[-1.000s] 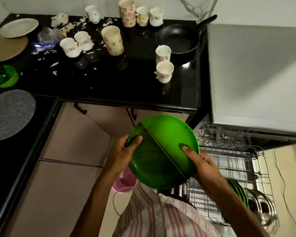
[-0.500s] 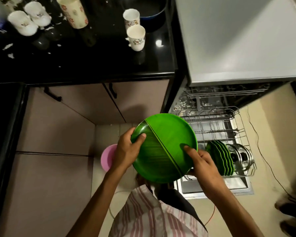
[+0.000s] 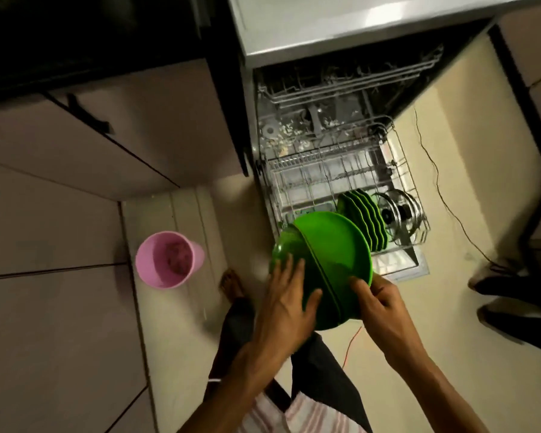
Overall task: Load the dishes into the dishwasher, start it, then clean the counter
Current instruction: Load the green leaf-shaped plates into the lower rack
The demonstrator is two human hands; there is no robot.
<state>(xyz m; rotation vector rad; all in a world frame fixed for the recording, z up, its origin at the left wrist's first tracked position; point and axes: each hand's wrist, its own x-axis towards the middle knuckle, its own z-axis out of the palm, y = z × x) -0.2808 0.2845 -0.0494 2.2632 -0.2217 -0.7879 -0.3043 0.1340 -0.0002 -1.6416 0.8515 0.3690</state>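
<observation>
Round green plastic plate [image 3: 331,264] sits tilted between your hands, over the pulled-out wire lower rack [image 3: 325,176]. Left hand [image 3: 285,304] grips its near-left rim; right hand [image 3: 378,303] pinches the near-right edge. Free slots lie ahead, left of the racked green plates [image 3: 364,221]. Right hand nearer.

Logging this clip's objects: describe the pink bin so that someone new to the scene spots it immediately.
Start at the open dishwasher and its pulled-out lower rack. Look left across the pale floor to the cabinet fronts; the pink bin stands there. It is the only pink thing, round and open-topped, unlike the green plates.
</observation>
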